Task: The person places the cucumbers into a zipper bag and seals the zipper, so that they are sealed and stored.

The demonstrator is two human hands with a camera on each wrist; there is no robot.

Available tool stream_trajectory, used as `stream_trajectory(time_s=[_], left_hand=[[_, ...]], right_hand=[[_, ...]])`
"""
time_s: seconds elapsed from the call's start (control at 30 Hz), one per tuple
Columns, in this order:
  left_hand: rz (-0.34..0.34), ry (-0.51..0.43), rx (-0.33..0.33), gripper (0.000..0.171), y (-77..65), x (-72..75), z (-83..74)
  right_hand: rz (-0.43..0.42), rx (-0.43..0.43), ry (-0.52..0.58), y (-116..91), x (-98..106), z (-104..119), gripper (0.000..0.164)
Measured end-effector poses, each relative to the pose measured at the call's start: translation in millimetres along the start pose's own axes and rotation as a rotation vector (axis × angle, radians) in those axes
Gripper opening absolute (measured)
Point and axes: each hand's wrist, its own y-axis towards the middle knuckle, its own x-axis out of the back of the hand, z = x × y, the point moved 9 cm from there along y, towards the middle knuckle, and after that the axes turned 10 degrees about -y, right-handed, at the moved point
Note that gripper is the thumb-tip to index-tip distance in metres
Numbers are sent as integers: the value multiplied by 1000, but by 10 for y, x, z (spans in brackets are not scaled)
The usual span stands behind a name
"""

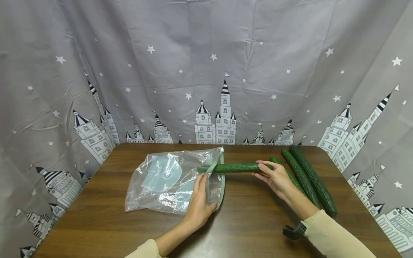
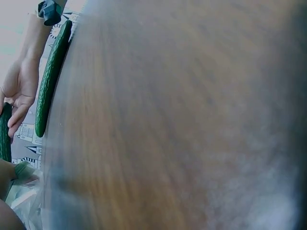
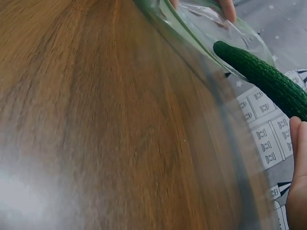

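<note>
A clear zip bag [image 1: 135, 195] with a green-edged mouth and pale blue print lies on the table, its mouth facing right. My left hand [image 1: 200, 208] holds the bag by this mouth, fingers on the upper edge and thumb lower down. In my right hand [image 1: 274, 177] is a long green cucumber [image 1: 238, 167], gripped near its right end and held level. The cucumber's far tip is inside the bag's mouth. The right wrist view shows the same cucumber [image 3: 268, 79] pointing into the gap between the green edges [image 3: 189, 36].
Three more cucumbers [image 1: 313, 179] lie side by side at the table's right, partly behind the right forearm. The brown wooden table [image 1: 251, 222] ends at a grey curtain [image 1: 258, 100] printed with castles and stars. A black device [image 1: 294, 232] is on the right wrist.
</note>
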Motion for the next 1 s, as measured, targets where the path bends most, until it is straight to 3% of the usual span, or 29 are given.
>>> stream_trajectory(time_s=[0.27, 0.47, 1.0], left_hand=[[17, -4, -19, 107, -16, -5, -30], [-2, 8, -71, 111, -27, 10, -94], [20, -6, -92, 112, -12, -10, -152]], right_hand=[[12, -7, -6, 102, -168, -81, 49], [8, -10, 7, 167, -298, -151, 45], [56, -15, -13, 365, -835, -223, 51]])
